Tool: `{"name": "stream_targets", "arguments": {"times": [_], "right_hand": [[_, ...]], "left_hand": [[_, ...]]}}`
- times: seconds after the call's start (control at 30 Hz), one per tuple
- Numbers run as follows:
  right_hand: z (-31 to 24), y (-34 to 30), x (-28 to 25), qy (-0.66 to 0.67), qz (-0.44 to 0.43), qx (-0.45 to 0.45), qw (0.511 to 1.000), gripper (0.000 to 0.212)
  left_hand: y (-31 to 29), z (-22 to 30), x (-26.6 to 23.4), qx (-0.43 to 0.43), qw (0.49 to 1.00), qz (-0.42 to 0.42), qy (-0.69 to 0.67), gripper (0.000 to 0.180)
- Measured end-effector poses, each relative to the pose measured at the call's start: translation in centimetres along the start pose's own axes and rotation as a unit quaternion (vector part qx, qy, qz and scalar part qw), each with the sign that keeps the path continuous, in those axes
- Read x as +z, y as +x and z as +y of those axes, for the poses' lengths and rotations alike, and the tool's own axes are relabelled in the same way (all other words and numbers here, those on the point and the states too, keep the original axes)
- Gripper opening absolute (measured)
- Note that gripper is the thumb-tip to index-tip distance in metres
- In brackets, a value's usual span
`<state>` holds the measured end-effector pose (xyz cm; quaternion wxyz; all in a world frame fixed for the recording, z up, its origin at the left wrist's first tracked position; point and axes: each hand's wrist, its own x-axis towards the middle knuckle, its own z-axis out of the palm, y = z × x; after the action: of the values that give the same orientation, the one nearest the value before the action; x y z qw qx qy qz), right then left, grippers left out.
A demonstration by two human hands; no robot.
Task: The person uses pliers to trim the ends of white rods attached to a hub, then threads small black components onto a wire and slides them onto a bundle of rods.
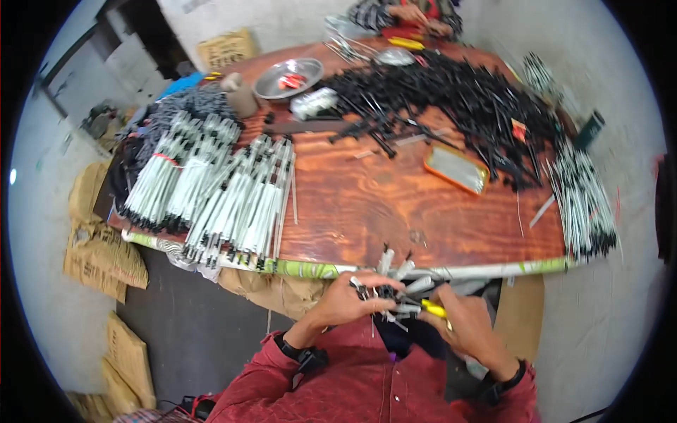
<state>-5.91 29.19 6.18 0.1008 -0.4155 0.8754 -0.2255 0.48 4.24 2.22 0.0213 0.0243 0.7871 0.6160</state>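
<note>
In front of my red shirt, below the table's near edge, my left hand (347, 299) is wrapped round a bundle of white tubes with black fittings (386, 290). The tube ends fan out between and beyond the fingers. My right hand (463, 321) grips yellow-handled pliers (434, 309) at the right side of the bundle. The dark jaws of the pliers reach in among the tubes, and blur hides whether they close on anything. Both hands are held close together, with my forearms coming up from below.
On the wooden table (352, 211), bundled white tubes (240, 197) lie at left and more tubes (582, 201) at right. Behind are a heap of black parts (451, 92), an orange-rimmed tray (457, 169) and a metal bowl (310, 68). Another person's hands (423, 20) are at the far edge.
</note>
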Motion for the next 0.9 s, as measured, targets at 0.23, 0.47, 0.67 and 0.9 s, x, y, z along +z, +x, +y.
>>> {"name": "stream_targets", "arguments": {"times": [0.23,0.47,0.67,0.9], "right_hand": [[2.5,-0.5,-2.5,0.364,0.128,0.038,0.922,0.030],[6.6,3.1,-3.2,-0.043,0.272,0.076,0.958,0.037],[8.1,5.2,-1.6,-0.150,0.274,0.055,0.948,0.038],[8.9,6.2,-0.6,-0.102,0.307,0.081,0.943,0.047]], "left_hand": [[-2.6,-0.2,-3.9,0.027,0.985,-0.040,-0.165,0.030],[-4.8,-0.7,-7.1,0.229,0.825,0.098,-0.508,0.047],[-4.9,1.9,-12.1,0.353,0.732,0.342,-0.473,0.049],[-4.5,-1.7,-19.8,0.293,0.743,0.417,-0.434,0.052]]}}
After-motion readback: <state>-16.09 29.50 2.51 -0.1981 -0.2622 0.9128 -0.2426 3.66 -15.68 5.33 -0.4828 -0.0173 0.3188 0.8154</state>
